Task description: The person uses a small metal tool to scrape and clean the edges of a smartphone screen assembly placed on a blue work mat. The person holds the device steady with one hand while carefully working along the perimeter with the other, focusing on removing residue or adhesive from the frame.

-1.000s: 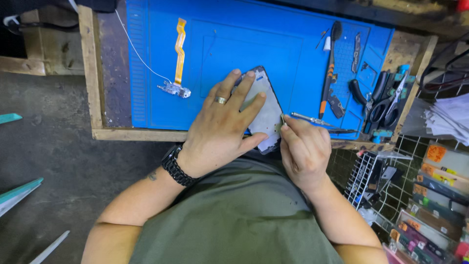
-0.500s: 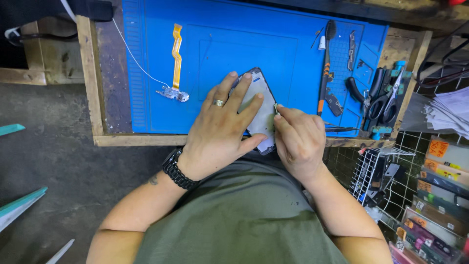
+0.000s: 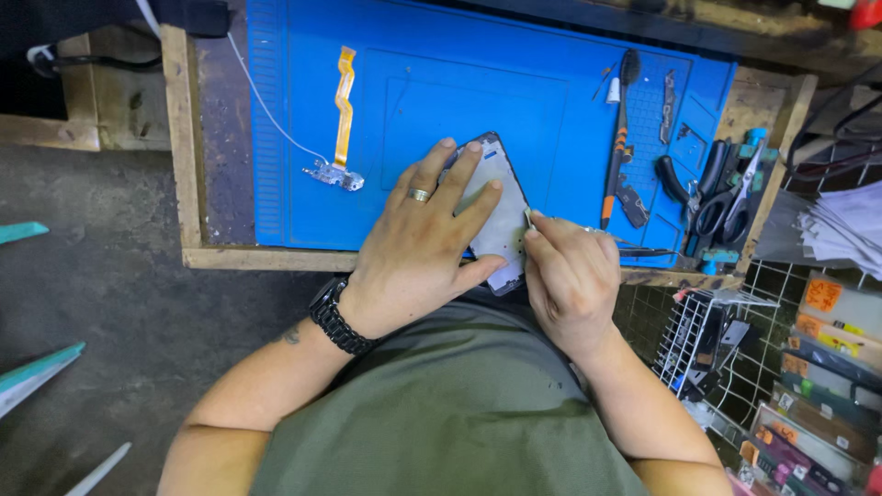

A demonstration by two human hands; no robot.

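Hands at work: my left hand [image 3: 418,248] lies spread on the phone frame [image 3: 501,220], long axis running away from me; right hand [image 3: 570,276] pinches a thin metal tool [image 3: 529,219] at its right edge.

Under my left hand [image 3: 418,253] lies a thin phone frame [image 3: 501,216], pale matt metal inside with a black glossy plastic rim. My right hand [image 3: 570,280] pinches a slim shiny steel tool [image 3: 588,230]. Both rest on the smooth matt blue rubbery work mat [image 3: 413,101], set in a rough, worn wooden tray [image 3: 188,156]. An orange glossy flex ribbon [image 3: 344,106] ends in bright metal. My wrist carries a black matt beaded band [image 3: 338,317].
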